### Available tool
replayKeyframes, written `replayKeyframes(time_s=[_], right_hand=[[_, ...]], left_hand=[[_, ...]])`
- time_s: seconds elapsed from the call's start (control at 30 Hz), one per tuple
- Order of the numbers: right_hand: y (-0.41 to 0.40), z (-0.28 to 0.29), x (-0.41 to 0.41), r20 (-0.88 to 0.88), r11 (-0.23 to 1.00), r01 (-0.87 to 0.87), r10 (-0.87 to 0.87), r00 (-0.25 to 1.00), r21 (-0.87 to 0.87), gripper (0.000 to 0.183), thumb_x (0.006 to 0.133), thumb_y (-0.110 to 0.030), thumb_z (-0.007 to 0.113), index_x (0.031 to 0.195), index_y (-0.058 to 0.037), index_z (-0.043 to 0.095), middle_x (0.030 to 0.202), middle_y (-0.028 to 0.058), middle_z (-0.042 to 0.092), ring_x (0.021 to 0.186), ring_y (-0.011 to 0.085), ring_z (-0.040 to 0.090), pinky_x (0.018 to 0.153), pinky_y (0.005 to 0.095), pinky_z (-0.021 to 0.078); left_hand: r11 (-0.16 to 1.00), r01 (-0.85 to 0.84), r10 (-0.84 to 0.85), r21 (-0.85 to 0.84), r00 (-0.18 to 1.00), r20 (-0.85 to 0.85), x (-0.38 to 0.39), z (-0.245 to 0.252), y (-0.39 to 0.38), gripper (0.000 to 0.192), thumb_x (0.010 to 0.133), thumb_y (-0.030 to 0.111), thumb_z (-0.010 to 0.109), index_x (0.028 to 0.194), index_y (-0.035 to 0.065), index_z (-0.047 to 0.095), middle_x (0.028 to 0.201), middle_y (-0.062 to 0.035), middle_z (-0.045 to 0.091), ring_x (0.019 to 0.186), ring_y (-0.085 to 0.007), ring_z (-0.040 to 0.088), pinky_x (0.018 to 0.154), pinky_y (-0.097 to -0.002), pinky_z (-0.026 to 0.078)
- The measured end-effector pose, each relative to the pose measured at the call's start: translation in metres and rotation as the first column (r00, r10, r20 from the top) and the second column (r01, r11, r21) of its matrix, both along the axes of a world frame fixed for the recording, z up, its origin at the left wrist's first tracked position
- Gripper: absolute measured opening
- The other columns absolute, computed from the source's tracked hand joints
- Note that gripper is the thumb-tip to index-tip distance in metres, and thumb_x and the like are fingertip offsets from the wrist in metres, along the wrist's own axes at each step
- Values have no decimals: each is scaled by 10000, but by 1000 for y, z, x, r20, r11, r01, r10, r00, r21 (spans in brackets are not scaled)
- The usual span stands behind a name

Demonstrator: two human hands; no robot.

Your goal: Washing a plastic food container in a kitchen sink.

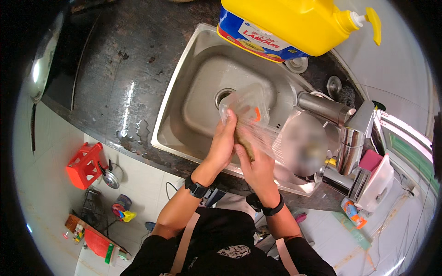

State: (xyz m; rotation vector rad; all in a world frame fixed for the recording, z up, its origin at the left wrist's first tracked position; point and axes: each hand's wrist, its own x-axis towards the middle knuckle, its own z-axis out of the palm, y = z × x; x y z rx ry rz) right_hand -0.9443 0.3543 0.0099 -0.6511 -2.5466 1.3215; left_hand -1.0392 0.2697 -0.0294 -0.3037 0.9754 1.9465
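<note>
Over the near edge of a stainless steel sink (pixel 207 69), my left hand (pixel 222 143) grips a clear plastic container (pixel 247 100), its thumb on the container's near side. My right hand (pixel 257 162) is close beside it, fingers around a brownish scrubbing pad or sponge (pixel 244 138) pressed near the container; its exact kind is hard to tell. Streaks of water or clear film cross over the right fingers from the right. The container lies over the basin, partly across the drain (pixel 222 96), and an orange mark or piece (pixel 257 114) shows through it.
A large yellow pump bottle of detergent (pixel 290 27) stands at the sink's far edge. The chrome faucet (pixel 352 138) is at the right, beside a blurred round object (pixel 304 145). A white container (pixel 374 186) sits beyond it. A red plastic stool (pixel 84 165) is on the floor at left.
</note>
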Motion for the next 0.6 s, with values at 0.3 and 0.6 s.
replayKeyframes(time_s=[0.3,0.6], right_hand=[[12,-38,-55,-29,998,12,-10,1000,70,284,920,-18,673,1201,-21,714,1187,198,701,1054,398,692,953,469,542],[24,-48,-51,-12,998,42,-43,999,-38,243,898,-53,704,1136,-19,741,1134,184,723,1039,379,706,908,430,564]], left_hand=[[995,-79,86,-68,991,100,-7,25,-21,663,1135,489,420,1678,137,279,1539,-103,504,1387,-214,508,1170,-390,423],[987,-105,110,-121,993,34,8,1,-31,634,1130,488,444,1592,55,409,1495,-118,557,1339,-222,560,1122,-401,476]])
